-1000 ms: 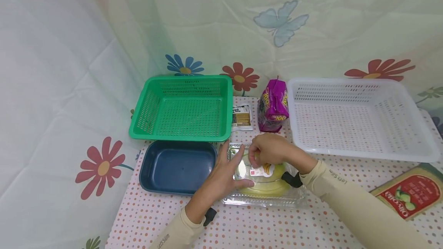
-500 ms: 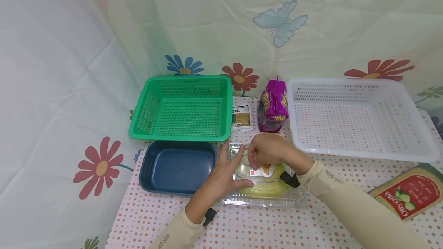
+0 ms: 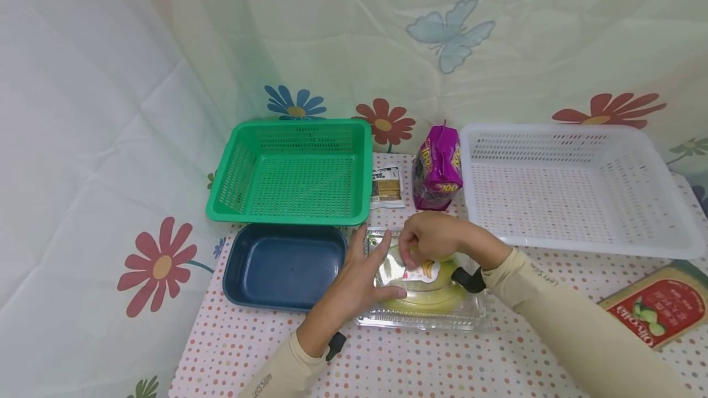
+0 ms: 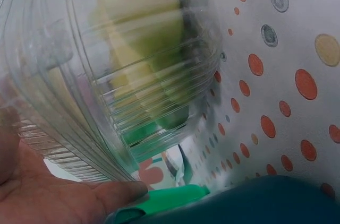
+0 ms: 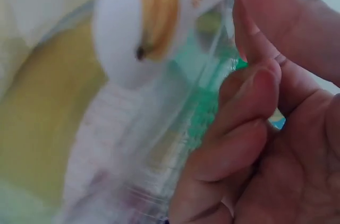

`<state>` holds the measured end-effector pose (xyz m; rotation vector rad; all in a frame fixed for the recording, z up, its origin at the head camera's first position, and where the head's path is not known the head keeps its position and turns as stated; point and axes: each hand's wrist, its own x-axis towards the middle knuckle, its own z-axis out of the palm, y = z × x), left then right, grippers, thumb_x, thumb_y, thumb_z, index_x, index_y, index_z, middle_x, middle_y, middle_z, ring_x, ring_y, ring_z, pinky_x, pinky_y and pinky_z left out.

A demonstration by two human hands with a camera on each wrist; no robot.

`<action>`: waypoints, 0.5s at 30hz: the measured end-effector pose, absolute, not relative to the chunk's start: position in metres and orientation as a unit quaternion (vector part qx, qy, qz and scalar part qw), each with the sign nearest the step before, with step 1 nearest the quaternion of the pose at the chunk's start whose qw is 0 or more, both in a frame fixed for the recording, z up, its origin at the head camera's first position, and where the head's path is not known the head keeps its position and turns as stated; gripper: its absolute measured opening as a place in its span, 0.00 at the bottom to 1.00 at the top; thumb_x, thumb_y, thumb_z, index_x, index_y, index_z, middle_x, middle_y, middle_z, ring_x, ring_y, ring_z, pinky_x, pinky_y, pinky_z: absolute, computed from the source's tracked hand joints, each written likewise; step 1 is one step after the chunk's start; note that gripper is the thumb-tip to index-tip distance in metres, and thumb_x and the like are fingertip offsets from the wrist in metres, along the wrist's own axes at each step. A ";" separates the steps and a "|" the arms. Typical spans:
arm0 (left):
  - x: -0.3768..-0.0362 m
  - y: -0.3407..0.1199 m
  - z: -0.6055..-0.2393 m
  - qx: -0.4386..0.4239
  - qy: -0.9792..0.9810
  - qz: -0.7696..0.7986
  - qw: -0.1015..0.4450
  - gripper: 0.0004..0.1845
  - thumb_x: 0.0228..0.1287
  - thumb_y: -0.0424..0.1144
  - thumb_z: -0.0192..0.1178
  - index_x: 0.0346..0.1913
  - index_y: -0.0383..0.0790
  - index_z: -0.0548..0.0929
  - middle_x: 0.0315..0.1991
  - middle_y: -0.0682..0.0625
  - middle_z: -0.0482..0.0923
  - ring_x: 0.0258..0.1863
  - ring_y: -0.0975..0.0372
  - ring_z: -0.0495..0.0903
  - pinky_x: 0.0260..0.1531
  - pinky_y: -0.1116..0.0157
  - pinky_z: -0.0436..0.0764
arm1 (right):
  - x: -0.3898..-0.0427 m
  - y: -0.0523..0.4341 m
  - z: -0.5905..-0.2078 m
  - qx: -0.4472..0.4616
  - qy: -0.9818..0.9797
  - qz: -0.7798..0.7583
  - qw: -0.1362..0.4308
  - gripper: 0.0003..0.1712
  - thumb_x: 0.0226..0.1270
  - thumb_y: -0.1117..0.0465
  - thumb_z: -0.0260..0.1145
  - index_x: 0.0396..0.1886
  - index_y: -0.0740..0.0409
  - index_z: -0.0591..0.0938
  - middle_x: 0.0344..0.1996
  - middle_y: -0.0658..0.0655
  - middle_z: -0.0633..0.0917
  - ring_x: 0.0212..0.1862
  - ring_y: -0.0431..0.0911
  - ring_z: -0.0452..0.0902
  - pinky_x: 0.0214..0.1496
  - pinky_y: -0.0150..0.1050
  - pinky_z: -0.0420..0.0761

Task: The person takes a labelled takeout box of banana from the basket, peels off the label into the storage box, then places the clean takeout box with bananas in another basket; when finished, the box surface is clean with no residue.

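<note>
Clear plastic box steadied, its label pinched

Curled over the box, the right hand has thumb and forefinger together on the label's left end, presumably because an end gives the easiest purchase. The left hand spreads across the box's left end, fingers straight and apart, likely to stop so light a shell sliding. Bananas show inside. The box lies flat between the bench's left and right edges.

Beside the left edge stands a blue tub; a green basket fills the far left corner and a white basket the far right. Between them, near the far edge, are a sachet and a purple bag. Toward the right edge lies a red-labelled pack. Their outlying places perhaps give both arms room to reach the box.
</note>
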<state>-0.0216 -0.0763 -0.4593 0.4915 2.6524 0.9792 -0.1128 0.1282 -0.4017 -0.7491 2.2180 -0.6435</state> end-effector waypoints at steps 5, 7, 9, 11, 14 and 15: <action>-0.022 -0.075 -0.459 0.166 0.914 0.341 0.143 0.57 0.55 0.59 0.74 0.82 0.56 0.50 0.84 0.40 0.30 0.82 0.39 0.38 0.71 0.39 0.66 | -0.114 0.129 -0.399 -0.291 0.860 -0.241 0.343 0.15 0.51 0.64 0.81 0.36 0.43 0.88 0.20 0.47 0.73 0.25 0.40 0.68 0.28 0.34 0.70; -0.022 -0.075 -0.459 0.166 0.914 0.341 0.145 0.57 0.55 0.59 0.74 0.82 0.56 0.50 0.84 0.40 0.30 0.82 0.39 0.38 0.71 0.39 0.66 | -0.112 0.126 -0.397 -0.291 0.867 -0.225 0.337 0.16 0.48 0.65 0.82 0.36 0.43 0.89 0.21 0.47 0.75 0.27 0.41 0.70 0.29 0.35 0.71; -0.022 -0.075 -0.460 0.168 0.915 0.339 0.142 0.57 0.55 0.59 0.74 0.82 0.56 0.51 0.84 0.39 0.31 0.82 0.39 0.39 0.71 0.39 0.67 | -0.110 0.123 -0.395 -0.289 0.874 -0.206 0.332 0.14 0.46 0.65 0.82 0.32 0.43 0.90 0.21 0.48 0.77 0.27 0.41 0.71 0.29 0.35 0.71; -0.022 -0.076 -0.460 0.168 0.915 0.339 0.140 0.57 0.55 0.59 0.74 0.82 0.55 0.51 0.83 0.38 0.32 0.82 0.40 0.39 0.71 0.40 0.67 | -0.107 0.120 -0.394 -0.284 0.881 -0.191 0.326 0.11 0.46 0.64 0.82 0.26 0.44 0.89 0.20 0.47 0.79 0.26 0.41 0.73 0.29 0.35 0.72; -0.021 -0.076 -0.460 0.168 0.915 0.339 0.139 0.57 0.55 0.59 0.74 0.82 0.54 0.52 0.83 0.38 0.32 0.82 0.41 0.38 0.72 0.41 0.66 | -0.104 0.116 -0.394 -0.274 0.887 -0.188 0.321 0.10 0.49 0.64 0.81 0.20 0.45 0.88 0.18 0.46 0.81 0.24 0.41 0.74 0.28 0.35 0.72; -0.021 -0.076 -0.459 0.167 0.915 0.340 0.140 0.57 0.55 0.59 0.74 0.82 0.54 0.52 0.83 0.38 0.33 0.82 0.42 0.38 0.72 0.42 0.66 | -0.104 0.116 -0.394 -0.271 0.888 -0.190 0.319 0.10 0.50 0.63 0.81 0.19 0.46 0.88 0.17 0.45 0.81 0.23 0.40 0.74 0.28 0.34 0.72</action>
